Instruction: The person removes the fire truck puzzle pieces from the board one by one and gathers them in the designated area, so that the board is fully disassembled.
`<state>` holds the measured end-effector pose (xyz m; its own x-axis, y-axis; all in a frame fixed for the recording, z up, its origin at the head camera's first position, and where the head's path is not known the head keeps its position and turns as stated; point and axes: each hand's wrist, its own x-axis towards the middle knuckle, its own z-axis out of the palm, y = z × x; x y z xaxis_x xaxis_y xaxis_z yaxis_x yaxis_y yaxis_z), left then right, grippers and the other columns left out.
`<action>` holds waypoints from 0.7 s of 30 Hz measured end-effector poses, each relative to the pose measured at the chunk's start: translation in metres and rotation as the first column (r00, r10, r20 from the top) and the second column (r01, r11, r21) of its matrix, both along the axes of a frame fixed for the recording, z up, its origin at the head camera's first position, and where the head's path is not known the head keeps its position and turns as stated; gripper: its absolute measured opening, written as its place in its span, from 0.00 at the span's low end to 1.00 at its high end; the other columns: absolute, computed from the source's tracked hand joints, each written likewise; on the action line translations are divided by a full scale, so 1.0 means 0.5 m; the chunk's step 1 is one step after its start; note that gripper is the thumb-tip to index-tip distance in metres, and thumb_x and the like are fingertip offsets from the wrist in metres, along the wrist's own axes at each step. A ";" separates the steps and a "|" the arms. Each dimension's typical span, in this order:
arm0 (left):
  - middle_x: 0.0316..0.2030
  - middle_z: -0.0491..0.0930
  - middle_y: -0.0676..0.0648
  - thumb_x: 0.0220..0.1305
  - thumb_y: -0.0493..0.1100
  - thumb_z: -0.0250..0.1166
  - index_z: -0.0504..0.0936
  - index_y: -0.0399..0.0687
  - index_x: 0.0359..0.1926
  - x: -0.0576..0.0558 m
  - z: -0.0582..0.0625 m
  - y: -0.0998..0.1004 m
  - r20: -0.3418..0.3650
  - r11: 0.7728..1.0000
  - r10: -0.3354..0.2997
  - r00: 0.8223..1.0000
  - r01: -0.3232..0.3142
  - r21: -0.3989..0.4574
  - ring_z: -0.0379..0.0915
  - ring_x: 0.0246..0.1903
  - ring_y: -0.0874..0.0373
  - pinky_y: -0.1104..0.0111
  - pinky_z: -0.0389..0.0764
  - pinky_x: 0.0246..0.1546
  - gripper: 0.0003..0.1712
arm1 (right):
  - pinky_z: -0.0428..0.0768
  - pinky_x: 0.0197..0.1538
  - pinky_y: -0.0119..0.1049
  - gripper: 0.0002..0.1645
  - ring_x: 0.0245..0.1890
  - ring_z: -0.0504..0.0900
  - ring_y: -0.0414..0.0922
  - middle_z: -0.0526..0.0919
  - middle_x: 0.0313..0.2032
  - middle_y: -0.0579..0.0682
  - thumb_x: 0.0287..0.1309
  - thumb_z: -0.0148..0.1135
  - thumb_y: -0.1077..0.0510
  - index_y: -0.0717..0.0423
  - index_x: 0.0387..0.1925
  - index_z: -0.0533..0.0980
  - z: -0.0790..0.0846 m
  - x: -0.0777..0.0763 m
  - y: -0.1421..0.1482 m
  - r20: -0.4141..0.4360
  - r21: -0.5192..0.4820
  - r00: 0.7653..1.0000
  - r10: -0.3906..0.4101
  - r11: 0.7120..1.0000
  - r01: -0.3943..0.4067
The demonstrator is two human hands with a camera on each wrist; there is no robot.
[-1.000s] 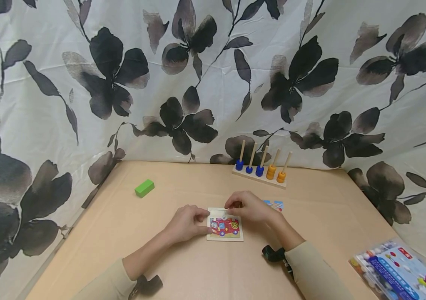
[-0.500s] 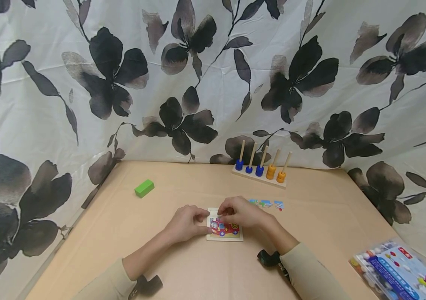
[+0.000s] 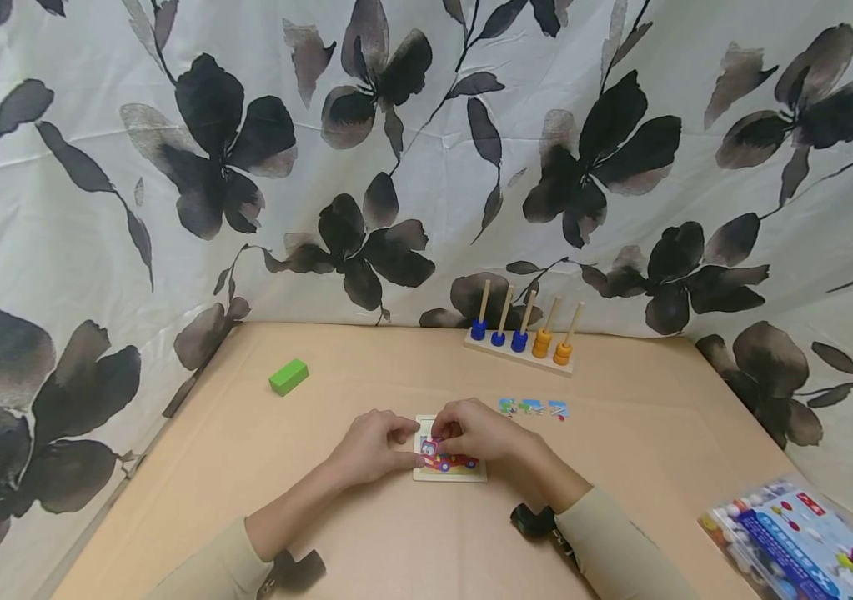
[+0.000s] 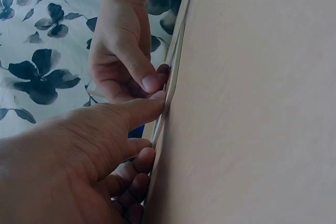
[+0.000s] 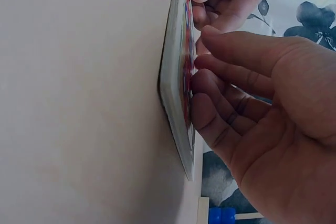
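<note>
A small wooden picture puzzle [image 3: 459,473] with a red fire truck lies on the table before me. My left hand [image 3: 368,450] holds its left edge, thumb near the lower corner and forefinger near the upper one. My right hand [image 3: 482,432] is bent over the upper middle of the picture, its fingertips at the surface. In the right wrist view those fingers [image 5: 205,114] touch the puzzle's face [image 5: 176,72]. Whether a piece sits between thumb and forefinger is hidden. Several loose blue puzzle pieces [image 3: 534,407] lie just beyond the right hand.
At the back stands a peg rack [image 3: 522,354] with blue and orange beads. A green block [image 3: 288,377] lies to the far left. A clear-sided pack [image 3: 809,542] with a blue printed label fills the front right corner. A flowered cloth [image 3: 471,167] hangs behind the table.
My right hand has moved left and slightly down over the puzzle, uncovering more loose pieces behind it. The left hand has stayed at the puzzle's left edge.
</note>
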<state>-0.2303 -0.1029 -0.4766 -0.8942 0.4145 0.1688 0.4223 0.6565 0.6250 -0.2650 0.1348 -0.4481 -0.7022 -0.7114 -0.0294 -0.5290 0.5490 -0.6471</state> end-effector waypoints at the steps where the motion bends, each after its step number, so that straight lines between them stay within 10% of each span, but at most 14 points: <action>1: 0.29 0.79 0.58 0.50 0.55 0.83 0.90 0.50 0.50 -0.001 0.000 0.000 -0.004 1.000 0.000 1.000 0.000 -0.002 0.69 0.34 0.61 0.67 0.68 0.40 0.27 | 0.78 0.38 0.30 0.07 0.33 0.77 0.38 0.81 0.33 0.41 0.64 0.73 0.57 0.54 0.42 0.86 0.000 0.001 -0.001 0.000 0.003 1.000 -0.006 1.000 0.006; 21: 0.29 0.77 0.59 0.50 0.56 0.83 0.90 0.50 0.50 0.001 -0.003 0.002 -0.005 1.000 0.004 1.000 -0.004 -0.014 0.68 0.33 0.61 0.68 0.67 0.40 0.27 | 0.77 0.37 0.29 0.06 0.32 0.77 0.39 0.80 0.31 0.42 0.62 0.73 0.61 0.55 0.41 0.85 -0.003 0.013 -0.013 -0.032 0.039 0.998 -0.053 0.998 0.054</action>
<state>-0.2296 -0.1020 -0.4782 -0.8951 0.4133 0.1675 0.4227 0.6666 0.6139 -0.2586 0.1285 -0.4497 -0.7403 -0.6714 -0.0353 -0.5173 0.6024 -0.6079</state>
